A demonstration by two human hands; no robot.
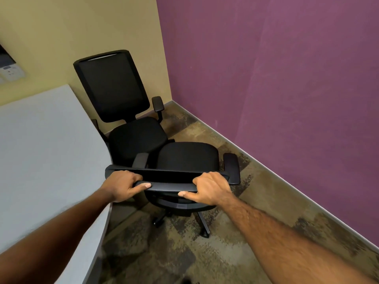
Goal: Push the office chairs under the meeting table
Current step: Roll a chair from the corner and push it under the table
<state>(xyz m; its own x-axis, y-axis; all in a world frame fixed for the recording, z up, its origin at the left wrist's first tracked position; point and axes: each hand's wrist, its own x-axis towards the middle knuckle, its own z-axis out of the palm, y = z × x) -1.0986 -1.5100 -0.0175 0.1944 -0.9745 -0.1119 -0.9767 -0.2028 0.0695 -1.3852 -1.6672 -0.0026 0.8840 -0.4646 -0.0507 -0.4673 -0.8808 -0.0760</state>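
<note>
A black office chair (187, 158) stands just right of the grey meeting table (47, 152), its backrest top rail towards me. My left hand (122, 186) grips the left end of that rail and my right hand (211, 188) grips the right end. The chair's seat points away from me, alongside the table edge, not under it. A second black office chair (114, 89) with a mesh back stands beyond, in the corner, facing me, its seat touching or nearly touching the near chair's seat. Its left side is hidden behind the table's curved edge.
A purple wall (276, 89) runs along the right, close to the chairs, and a beige wall (82, 27) closes the far side. Patterned brown carpet (225, 242) covers the floor. A wall socket panel (10, 72) sits at the far left above the table.
</note>
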